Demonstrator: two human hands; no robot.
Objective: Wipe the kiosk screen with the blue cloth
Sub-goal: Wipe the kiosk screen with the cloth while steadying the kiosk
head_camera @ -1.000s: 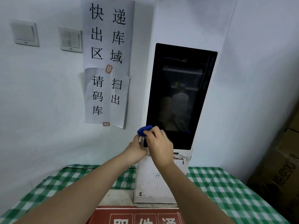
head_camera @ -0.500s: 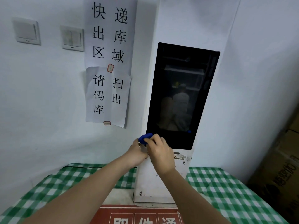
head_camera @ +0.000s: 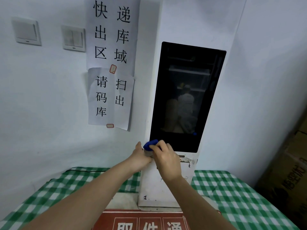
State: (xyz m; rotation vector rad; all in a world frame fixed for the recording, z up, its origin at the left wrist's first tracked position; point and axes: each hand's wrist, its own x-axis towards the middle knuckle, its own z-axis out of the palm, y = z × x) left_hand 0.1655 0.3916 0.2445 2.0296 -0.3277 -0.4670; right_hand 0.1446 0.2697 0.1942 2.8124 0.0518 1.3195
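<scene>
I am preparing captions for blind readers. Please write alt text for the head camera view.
Two bare hands meet at the lower left corner of a dark kiosk screen; the right hand holds a bunched blue cloth at that corner, the left hand beside it. The white kiosk stands on a green checked tablecloth, with paper signs and two light switches on the wall.

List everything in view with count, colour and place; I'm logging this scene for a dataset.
kiosk: 1, white, upright on the table against the wall
kiosk screen: 1, black, front of the kiosk
blue cloth: 1, blue, at the screen's lower left corner
paper signs: 2, white with black characters, wall left of the kiosk
wall switches: 2, white, upper left wall
tablecloth: 1, green and white check, on the table
red sign: 1, red, bottom centre
cardboard boxes: brown, right edge
hands: left hand beside the cloth; right hand grips the cloth
</scene>
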